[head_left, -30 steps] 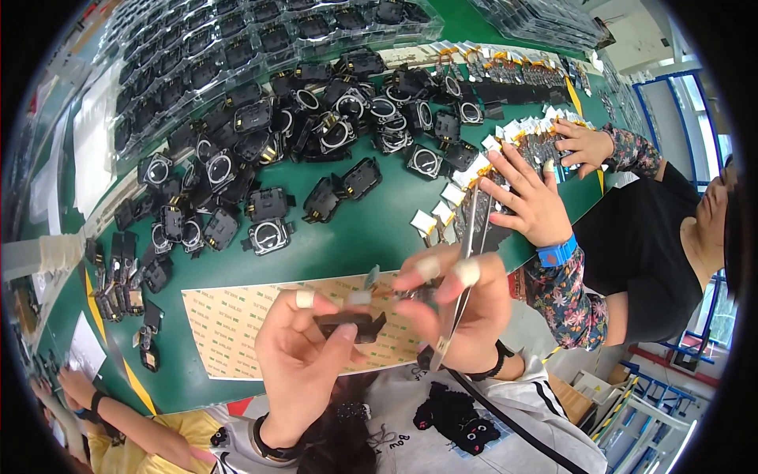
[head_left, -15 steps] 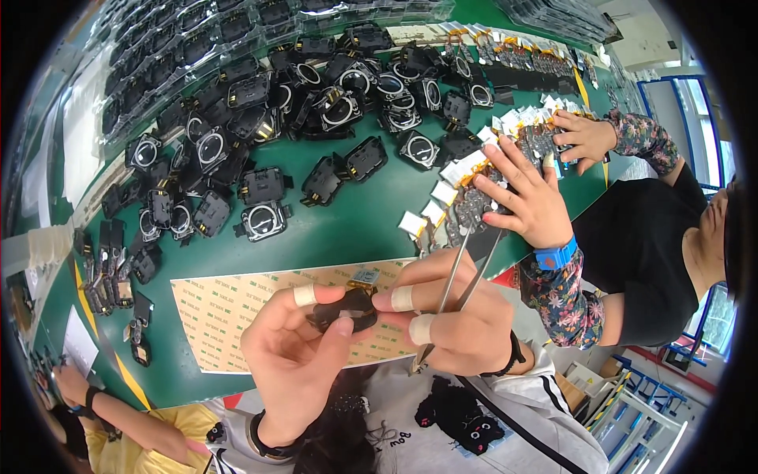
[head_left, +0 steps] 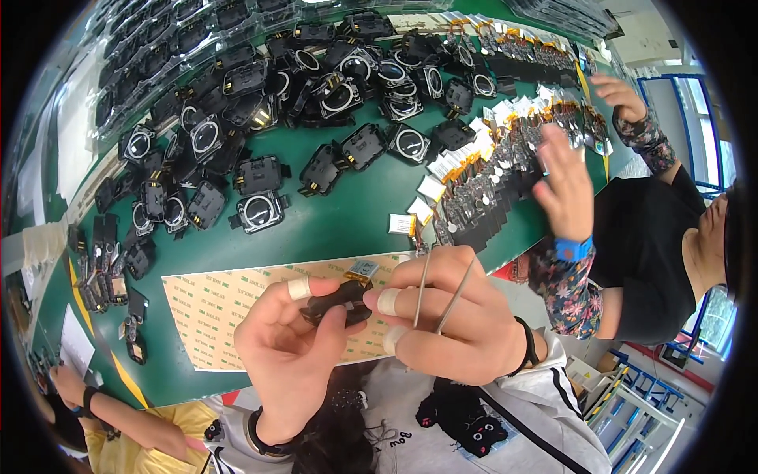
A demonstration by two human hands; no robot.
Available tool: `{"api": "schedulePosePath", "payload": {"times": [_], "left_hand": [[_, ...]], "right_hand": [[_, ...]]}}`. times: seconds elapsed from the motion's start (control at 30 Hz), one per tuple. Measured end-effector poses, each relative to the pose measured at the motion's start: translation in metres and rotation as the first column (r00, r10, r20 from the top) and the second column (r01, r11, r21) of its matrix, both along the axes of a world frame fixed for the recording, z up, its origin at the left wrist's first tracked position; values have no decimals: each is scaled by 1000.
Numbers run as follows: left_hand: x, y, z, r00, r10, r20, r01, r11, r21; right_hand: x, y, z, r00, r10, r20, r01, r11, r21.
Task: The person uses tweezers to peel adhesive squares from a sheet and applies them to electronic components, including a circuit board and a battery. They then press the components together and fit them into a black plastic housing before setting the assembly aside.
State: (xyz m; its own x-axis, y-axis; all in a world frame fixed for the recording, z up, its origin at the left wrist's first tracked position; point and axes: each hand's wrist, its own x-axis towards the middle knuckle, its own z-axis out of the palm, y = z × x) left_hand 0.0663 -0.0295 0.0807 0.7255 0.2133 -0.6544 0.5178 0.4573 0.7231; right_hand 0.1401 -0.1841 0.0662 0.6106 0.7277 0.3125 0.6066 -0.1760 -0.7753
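My left hand point(head_left: 288, 347) pinches a small black plastic housing point(head_left: 335, 306) between its thumb and fingers. A flat silver battery point(head_left: 362, 270) with a gold edge stands up at the housing's far side. My right hand point(head_left: 466, 336) touches the housing's right end with thumb and index fingertip. A pair of metal tweezers point(head_left: 456, 295) is tucked in that same hand, prongs pointing up and away from the part. Pale tape wraps some fingers of both hands. Beneath them lies a beige printed sheet point(head_left: 201, 316).
A pile of black watch-like housings point(head_left: 339, 95) covers the far part of the green table point(head_left: 332, 229). Rows of batteries with wired boards point(head_left: 466, 197) lie at the right, beside a co-worker's hand point(head_left: 564, 178). Clear trays point(head_left: 158, 47) are stacked at the far left.
The tweezers' prongs have swung from pointing right to more upright and spread as my right hand turned. The co-worker's hands have lifted off the battery rows and moved right.
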Motion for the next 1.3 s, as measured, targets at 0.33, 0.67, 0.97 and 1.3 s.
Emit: {"api": "schedulePosePath", "payload": {"times": [0.33, 0.67, 0.97, 1.3], "left_hand": [[-19, 16, -13, 997, -19, 79, 14, 998, 56], [-28, 21, -32, 997, 64, 35, -67, 993, 97], [-38, 32, -42, 935, 314, 168, -325, 945, 40], [-42, 16, -63, 896, 398, 196, -410, 912, 23]], "right_hand": [[-26, 18, -4, 996, -42, 74, 45, 999, -31], [-56, 12, -16, 828, -286, -482, 390, 912, 129], [-88, 18, -65, 731, -77, -678, 151, 987, 50], [-68, 23, -51, 551, -312, -774, 543, 838, 49]]}}
